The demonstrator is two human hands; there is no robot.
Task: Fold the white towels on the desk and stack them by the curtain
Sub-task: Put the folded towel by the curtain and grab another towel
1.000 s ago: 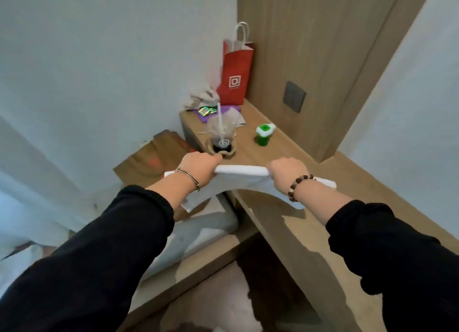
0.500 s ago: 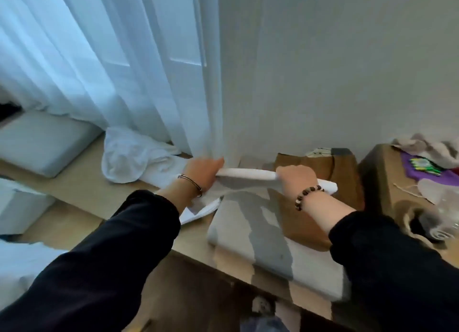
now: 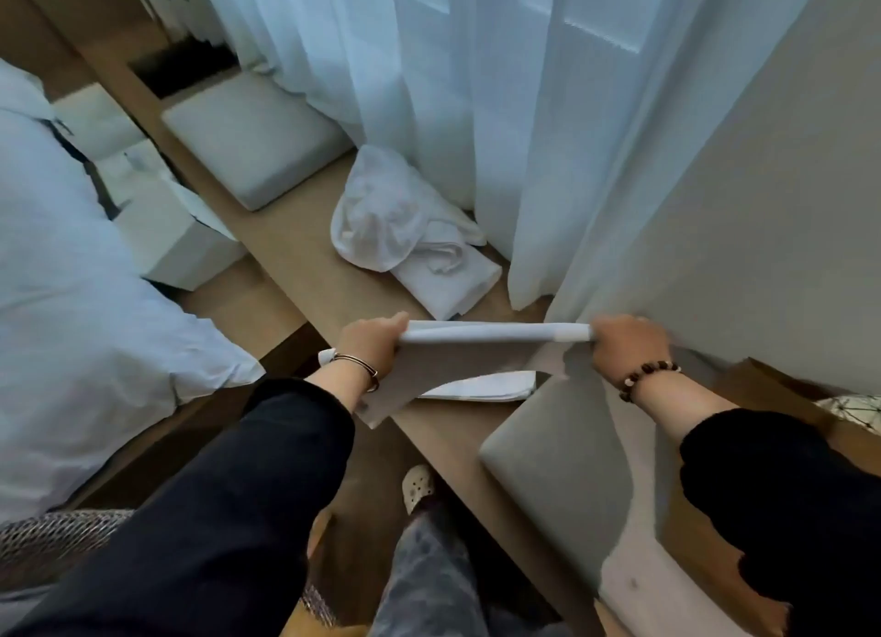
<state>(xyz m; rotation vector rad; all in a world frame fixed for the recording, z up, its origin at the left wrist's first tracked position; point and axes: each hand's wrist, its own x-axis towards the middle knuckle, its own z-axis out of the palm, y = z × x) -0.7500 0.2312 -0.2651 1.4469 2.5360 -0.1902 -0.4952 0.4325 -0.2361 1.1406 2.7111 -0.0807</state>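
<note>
I hold a folded white towel (image 3: 476, 350) stretched level between both hands above a low wooden bench (image 3: 305, 265). My left hand (image 3: 372, 346) grips its left end and my right hand (image 3: 624, 346) grips its right end. Part of the towel hangs below my left wrist. Just beyond it, a folded white towel (image 3: 448, 279) lies on the bench at the foot of the sheer white curtain (image 3: 429, 88). A crumpled white cloth (image 3: 376, 222) sits on top of that towel.
A grey cushion (image 3: 257, 136) lies farther along the bench, another grey cushion (image 3: 572, 469) lies under my right arm. A bed with white bedding (image 3: 71, 279) stands at the left. A brown paper bag (image 3: 772, 388) is at the right. My foot (image 3: 414, 489) shows below.
My view has swung left from the desk corner to the curtain. Both hands carried the stretched towel along, and it now hangs over the bench near the towels by the curtain.
</note>
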